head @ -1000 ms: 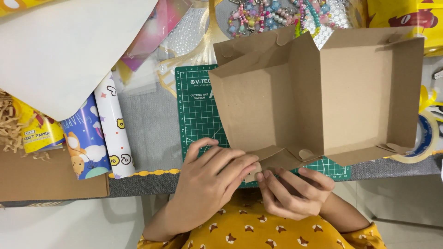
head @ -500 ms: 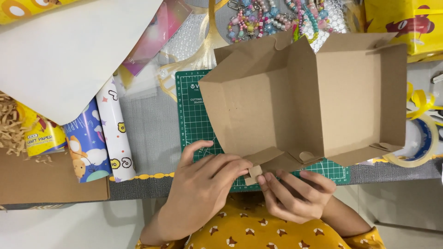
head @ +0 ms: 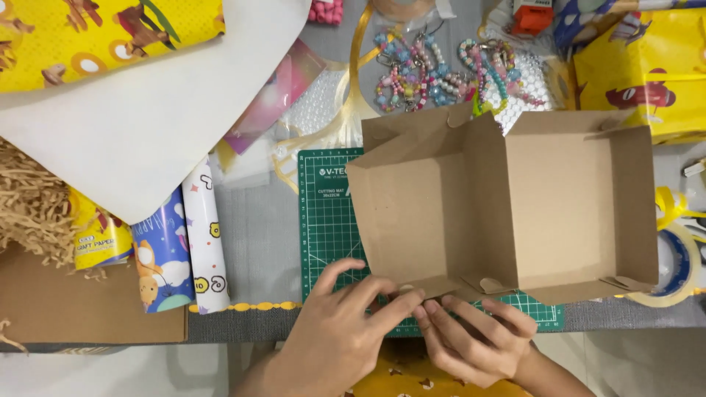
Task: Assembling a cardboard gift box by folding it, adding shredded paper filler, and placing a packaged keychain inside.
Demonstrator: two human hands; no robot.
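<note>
Both hands are down at the near edge of the brown cardboard box (head: 500,206), which lies opened out on the green cutting mat (head: 327,220) in the middle of the counter (head: 257,235). The left hand (head: 338,334) pinches the box's near flap between thumb and fingertips, a clenched grip on the cardboard right at the fold. The right hand (head: 474,342) sits just beside it, fingers curled under and against the same near edge; it touches the flap, though whether it actually clamps it I cannot tell.

The box looks light and thin, a die-cut carton with walls half raised and small locking tabs along the near side. Stiff across the panels, weak along the creases, so it will likely bend or tear if pulled by a tab. Best held at the folds and corners, I'd judge, not the middle of a panel.

Left of the box lie rolls of patterned wrapping paper (head: 184,250) and a large white sheet (head: 147,125). Beyond the box sit beaded keychains (head: 441,70). To its right, a roll of clear tape (head: 676,265) and a yellow gift bag (head: 640,66).
</note>
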